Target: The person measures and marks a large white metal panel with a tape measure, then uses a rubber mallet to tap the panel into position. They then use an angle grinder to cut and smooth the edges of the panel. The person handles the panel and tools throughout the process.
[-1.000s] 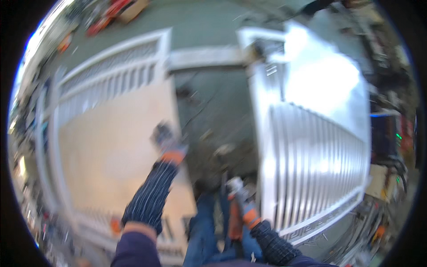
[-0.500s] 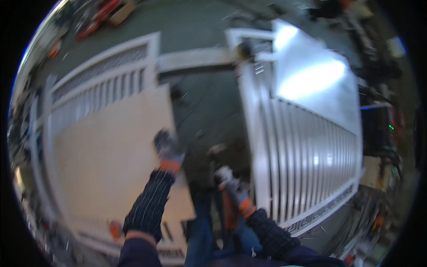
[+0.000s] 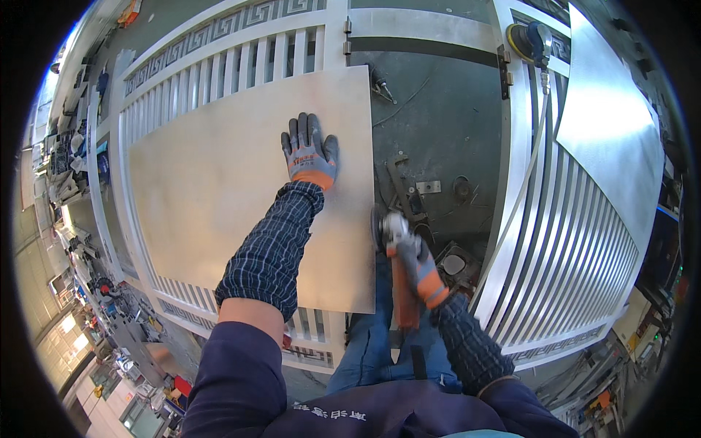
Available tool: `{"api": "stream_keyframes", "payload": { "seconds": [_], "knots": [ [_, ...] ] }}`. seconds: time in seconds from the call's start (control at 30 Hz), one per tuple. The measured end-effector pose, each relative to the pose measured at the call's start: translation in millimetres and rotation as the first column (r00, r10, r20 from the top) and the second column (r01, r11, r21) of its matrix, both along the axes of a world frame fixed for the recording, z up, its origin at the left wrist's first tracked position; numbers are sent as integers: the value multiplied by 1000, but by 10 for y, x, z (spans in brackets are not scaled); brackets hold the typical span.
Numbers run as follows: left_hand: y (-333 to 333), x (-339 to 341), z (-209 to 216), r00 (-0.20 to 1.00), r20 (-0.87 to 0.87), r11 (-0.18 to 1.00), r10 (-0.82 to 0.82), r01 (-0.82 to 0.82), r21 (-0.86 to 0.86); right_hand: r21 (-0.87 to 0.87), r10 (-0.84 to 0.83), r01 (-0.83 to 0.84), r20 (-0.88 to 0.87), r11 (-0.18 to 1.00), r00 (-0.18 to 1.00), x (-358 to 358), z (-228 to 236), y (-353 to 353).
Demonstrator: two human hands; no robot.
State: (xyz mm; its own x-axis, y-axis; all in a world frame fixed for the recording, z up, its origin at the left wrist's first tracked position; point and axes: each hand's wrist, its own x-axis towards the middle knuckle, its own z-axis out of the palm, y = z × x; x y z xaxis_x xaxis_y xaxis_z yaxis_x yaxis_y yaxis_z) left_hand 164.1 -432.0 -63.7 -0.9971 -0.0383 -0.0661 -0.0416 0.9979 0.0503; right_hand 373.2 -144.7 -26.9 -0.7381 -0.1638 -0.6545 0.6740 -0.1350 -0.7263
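Note:
Laid flat with fingers spread, my gloved left hand presses on a pale sheet metal panel. This panel lies on a white slatted metal gate. My gloved right hand is closed round an angle grinder, just right of the panel's right edge. The grinder's dark disc stands edge-on beside that edge; whether it touches I cannot tell. A reddish-brown piece shows below the grinder, its link to the tool unclear.
At right stands a second slatted gate bearing a shiny metal sheet, an orbital sander and its hose. A white crossbar spans the gap. Metal parts and a small plate lie on the floor between.
My left hand has moved from near the panel's right edge farther onto it and lies flat. The grinder, still in my right hand, is now close beside that edge. The view has shifted.

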Motion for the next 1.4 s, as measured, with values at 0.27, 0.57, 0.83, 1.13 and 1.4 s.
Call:
{"api": "stream_keyframes", "payload": {
  "seconds": [0.27,0.57,0.83,1.13,1.4],
  "knots": [
    [49,-71,56,1000,18,1000,-3,3,30,-109,-72,78,58,991,996,-2649,80,-315],
    [-79,38,51,1000,14,998,4,-5,55,57,-42,50,-125,997,991,-1881,28,-350],
    [-24,-53,56,999,46,1000,-1,0,17,-55,18,-15,62,998,998,-2963,-137,-293],
    [4,-61,74,999,47,998,-13,10,70,-64,-25,32,103,997,994,-2981,-163,-229],
    [-96,2,73,999,48,999,-2,0,44,25,-93,95,-44,995,995,-2620,38,-412]
  ]
}}
